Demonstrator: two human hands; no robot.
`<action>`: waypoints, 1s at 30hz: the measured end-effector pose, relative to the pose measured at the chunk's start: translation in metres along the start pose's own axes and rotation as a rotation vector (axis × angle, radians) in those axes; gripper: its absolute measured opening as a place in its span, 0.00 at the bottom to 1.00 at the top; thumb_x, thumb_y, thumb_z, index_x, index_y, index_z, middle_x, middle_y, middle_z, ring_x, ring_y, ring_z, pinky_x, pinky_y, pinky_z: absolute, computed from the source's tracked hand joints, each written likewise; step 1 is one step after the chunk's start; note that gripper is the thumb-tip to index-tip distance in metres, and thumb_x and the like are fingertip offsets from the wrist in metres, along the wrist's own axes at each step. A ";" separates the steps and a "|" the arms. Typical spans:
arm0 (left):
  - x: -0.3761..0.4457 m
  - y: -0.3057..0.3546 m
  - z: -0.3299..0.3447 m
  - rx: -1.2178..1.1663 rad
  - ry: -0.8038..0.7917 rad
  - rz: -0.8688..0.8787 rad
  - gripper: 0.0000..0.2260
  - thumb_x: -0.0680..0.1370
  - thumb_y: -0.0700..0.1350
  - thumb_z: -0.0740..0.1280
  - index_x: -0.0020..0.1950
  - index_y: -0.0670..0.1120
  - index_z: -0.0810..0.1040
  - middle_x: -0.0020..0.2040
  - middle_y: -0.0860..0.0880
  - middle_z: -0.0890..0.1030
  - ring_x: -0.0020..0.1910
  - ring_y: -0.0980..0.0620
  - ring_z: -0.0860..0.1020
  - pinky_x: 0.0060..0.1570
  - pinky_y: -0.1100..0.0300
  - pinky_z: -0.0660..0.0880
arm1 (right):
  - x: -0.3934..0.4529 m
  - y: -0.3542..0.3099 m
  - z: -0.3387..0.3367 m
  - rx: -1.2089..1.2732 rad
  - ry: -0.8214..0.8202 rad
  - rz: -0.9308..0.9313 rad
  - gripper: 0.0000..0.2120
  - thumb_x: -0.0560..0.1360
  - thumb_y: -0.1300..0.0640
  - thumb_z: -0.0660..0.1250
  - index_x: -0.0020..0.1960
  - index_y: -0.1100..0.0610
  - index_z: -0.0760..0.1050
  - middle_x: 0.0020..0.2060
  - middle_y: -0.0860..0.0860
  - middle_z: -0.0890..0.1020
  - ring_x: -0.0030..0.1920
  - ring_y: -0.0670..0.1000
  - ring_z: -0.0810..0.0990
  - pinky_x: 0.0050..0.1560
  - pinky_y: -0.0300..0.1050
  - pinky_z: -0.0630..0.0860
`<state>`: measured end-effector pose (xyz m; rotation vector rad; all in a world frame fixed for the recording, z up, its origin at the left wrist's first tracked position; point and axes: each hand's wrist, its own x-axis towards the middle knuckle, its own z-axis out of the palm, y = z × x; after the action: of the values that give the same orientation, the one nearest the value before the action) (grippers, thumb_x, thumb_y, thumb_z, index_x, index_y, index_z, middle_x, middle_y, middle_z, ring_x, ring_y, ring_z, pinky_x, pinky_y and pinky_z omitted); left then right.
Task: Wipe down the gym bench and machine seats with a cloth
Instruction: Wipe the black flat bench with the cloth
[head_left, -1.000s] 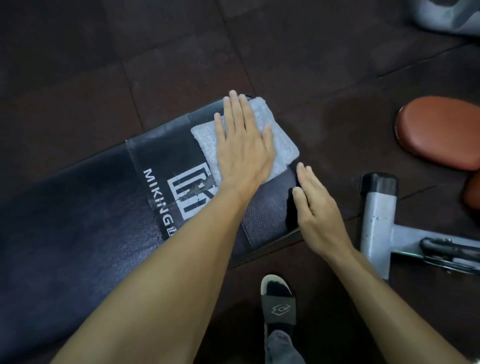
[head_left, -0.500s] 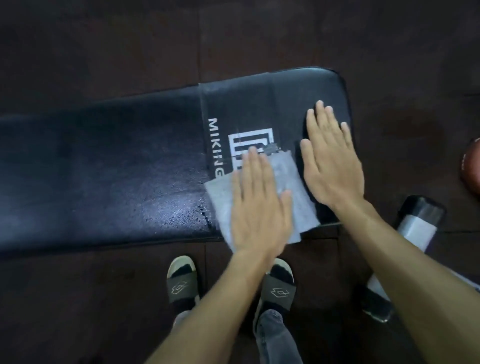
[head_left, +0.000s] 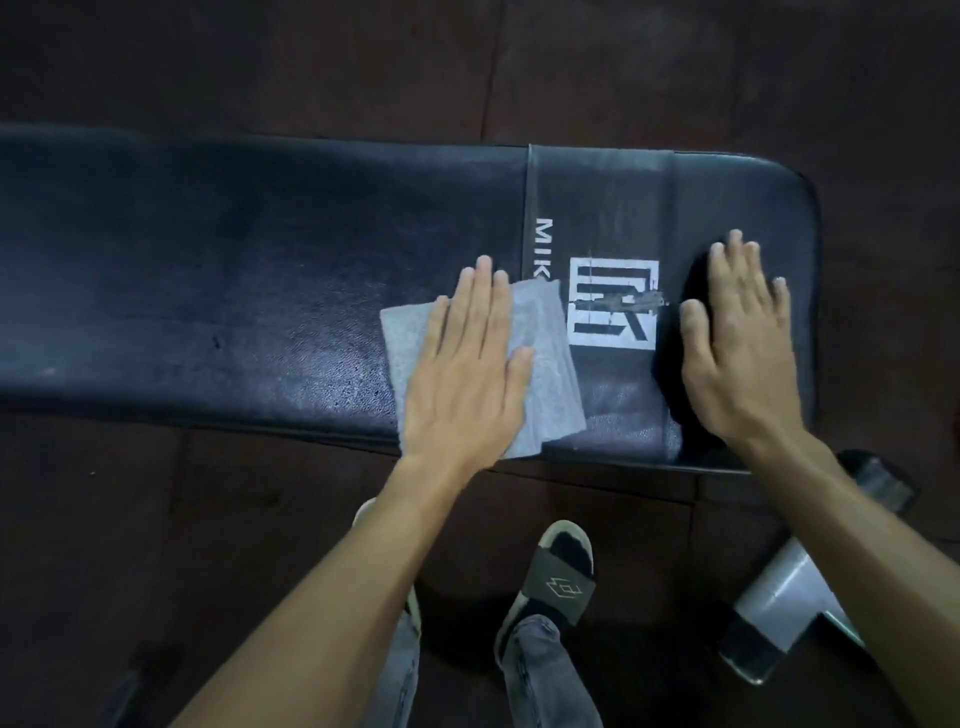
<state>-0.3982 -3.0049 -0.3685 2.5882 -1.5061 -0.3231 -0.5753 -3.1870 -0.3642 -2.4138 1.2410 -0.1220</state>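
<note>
A long black padded gym bench (head_left: 234, 291) runs across the view, with a white logo (head_left: 613, 306) near its right end. A grey folded cloth (head_left: 545, 364) lies flat on the pad just left of the logo. My left hand (head_left: 462, 374) presses flat on the cloth with its fingers stretched out, covering its left half. My right hand (head_left: 737, 343) rests flat and bare on the right end of the bench, fingers apart, holding nothing.
The floor is dark rubber tiles (head_left: 675, 62). A silver bench foot with black end caps (head_left: 789, 587) sticks out at the lower right. My feet in dark slide sandals (head_left: 561, 582) stand just in front of the bench's near edge.
My left hand has slid the cloth leftwards along the pad, uncovering the logo. My right hand stays flat on the bench's right end. The view has shifted, and the bench now lies level.
</note>
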 end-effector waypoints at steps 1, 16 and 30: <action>-0.006 -0.007 -0.001 -0.006 0.001 -0.013 0.29 0.86 0.53 0.46 0.84 0.41 0.45 0.85 0.43 0.45 0.84 0.49 0.43 0.83 0.48 0.45 | -0.002 -0.008 0.002 -0.004 -0.010 -0.048 0.30 0.84 0.48 0.46 0.83 0.59 0.51 0.83 0.53 0.51 0.83 0.49 0.45 0.82 0.52 0.42; 0.055 0.018 -0.008 0.140 -0.014 0.209 0.29 0.87 0.52 0.45 0.83 0.37 0.46 0.84 0.38 0.46 0.84 0.43 0.46 0.81 0.46 0.50 | -0.007 -0.054 0.034 0.023 -0.022 -0.169 0.28 0.85 0.49 0.43 0.82 0.60 0.54 0.82 0.52 0.55 0.82 0.48 0.50 0.82 0.47 0.44; -0.005 -0.123 -0.030 0.076 -0.016 0.335 0.29 0.87 0.54 0.49 0.84 0.40 0.52 0.85 0.42 0.51 0.84 0.47 0.49 0.82 0.48 0.50 | 0.022 -0.191 0.079 0.051 -0.076 -0.271 0.28 0.85 0.50 0.44 0.82 0.60 0.53 0.83 0.54 0.55 0.83 0.50 0.50 0.82 0.50 0.45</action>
<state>-0.2898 -2.9393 -0.3657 2.3316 -1.9523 -0.2523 -0.3969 -3.0812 -0.3608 -2.5053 0.8630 -0.1371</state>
